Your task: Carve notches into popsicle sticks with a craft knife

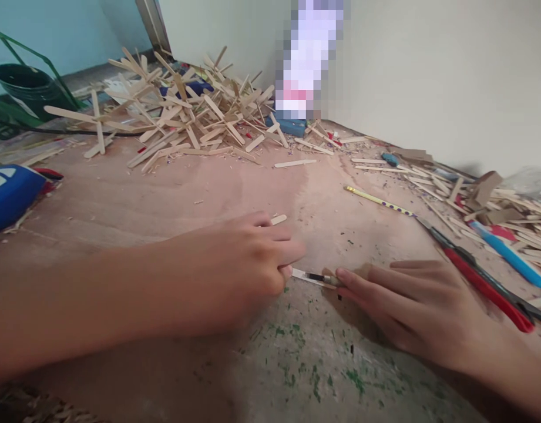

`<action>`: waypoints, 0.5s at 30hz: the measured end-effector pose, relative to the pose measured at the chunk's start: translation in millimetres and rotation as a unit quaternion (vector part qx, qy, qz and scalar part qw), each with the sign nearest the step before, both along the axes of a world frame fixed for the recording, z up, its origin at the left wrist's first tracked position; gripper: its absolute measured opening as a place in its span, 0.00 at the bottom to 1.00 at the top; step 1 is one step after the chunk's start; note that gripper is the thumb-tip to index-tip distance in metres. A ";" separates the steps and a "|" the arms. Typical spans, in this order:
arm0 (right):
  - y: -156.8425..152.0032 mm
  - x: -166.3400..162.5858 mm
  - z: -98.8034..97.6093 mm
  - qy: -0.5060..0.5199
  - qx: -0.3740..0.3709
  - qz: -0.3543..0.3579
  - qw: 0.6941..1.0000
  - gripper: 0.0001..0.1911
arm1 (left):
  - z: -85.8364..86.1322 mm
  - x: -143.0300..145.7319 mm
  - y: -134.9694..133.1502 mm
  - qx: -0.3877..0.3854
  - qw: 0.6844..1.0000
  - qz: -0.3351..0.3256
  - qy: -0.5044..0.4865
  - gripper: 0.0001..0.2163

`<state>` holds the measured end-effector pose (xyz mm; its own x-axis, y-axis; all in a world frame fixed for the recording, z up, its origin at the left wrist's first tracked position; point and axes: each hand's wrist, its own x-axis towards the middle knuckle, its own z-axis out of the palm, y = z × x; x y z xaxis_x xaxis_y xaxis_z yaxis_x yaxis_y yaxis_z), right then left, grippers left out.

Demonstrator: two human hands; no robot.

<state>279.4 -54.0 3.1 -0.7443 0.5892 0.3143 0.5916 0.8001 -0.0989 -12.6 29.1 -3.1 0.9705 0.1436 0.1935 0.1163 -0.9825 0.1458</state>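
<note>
Where the two hands come near each other over the wooden surface, one pale strip runs from just beside the tips of the left hand toward the right hand, passing under one slim pen-shaped tool. The right fingers pinch that tool near its collar, its front end pointing at the left fingertips; the left fingers are bent and bunched low, but whether they grip the strip or only press on it I cannot tell. One rounded stick end sticks out just beyond the left knuckles, the rest being hidden. Near the right hand lie one yellow pencil with dark spots, one red-and-black-handled cutting tool and one bright blue rod. One single craft stick rests in front of a heap of craft sticks, too many to count; a second spread of wooden pieces, likewise uncountable, is at the right. One green bucket and one blue object with a white marking occupy the left side.
</note>
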 end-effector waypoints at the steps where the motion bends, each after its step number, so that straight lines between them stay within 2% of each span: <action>1: -1.4 -0.8 1.2 -0.015 0.023 0.006 1.000 0.09 | 0.0 0.1 -0.3 0.001 1.000 0.000 -0.001 0.08; 4: -4.5 -2.5 2.0 -0.029 0.042 0.004 0.999 0.09 | -0.5 0.6 -1.1 0.002 1.000 0.000 -0.003 0.08; 9: -4.9 -2.7 -3.5 0.054 -0.087 -0.049 0.994 0.07 | -1.4 0.9 -1.0 0.003 1.000 0.003 0.006 0.06; 11: -4.2 -2.6 -4.6 0.075 -0.113 -0.055 0.989 0.08 | -1.3 0.6 -0.5 0.001 1.000 0.005 0.009 0.05; 15: -2.1 -0.9 -3.8 0.060 -0.100 -0.042 0.992 0.08 | -0.5 -0.2 0.1 0.001 1.000 0.005 0.004 0.05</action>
<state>278.5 -56.1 -0.6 -0.6535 0.7077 0.2685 0.6302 0.7052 -0.3250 -12.7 29.2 -3.7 0.9706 0.1536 0.1853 0.1279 -0.9814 0.1435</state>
